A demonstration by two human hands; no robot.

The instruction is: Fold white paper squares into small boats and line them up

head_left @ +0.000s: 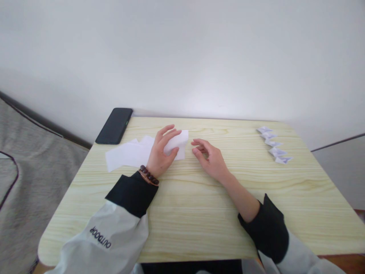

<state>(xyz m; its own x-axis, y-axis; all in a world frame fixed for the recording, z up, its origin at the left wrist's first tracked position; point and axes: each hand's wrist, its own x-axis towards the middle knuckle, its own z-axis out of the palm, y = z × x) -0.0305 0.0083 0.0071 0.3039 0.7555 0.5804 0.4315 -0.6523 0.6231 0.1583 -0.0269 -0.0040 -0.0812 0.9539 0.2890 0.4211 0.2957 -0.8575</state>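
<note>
My left hand (163, 150) is over a white sheet of paper (180, 144), thumb and fingers apart. The sheet's right part shows past the fingertips, and the rest is hidden by the hand. To its left, several more white paper sheets (129, 154) overlap on the table, partly behind the same hand. My right hand (211, 158) is just right of the sheet, apart from it. Its fingers are loosely curved, with a gap to the thumb and nothing between them. Several small folded paper boats (273, 144) stand in a slanting row at the table's right side.
A black phone (114, 126) lies at the back left corner of the pale wooden table (196, 217). Behind the table rises a white wall (196, 57). Grey fabric (42, 167) borders the left side.
</note>
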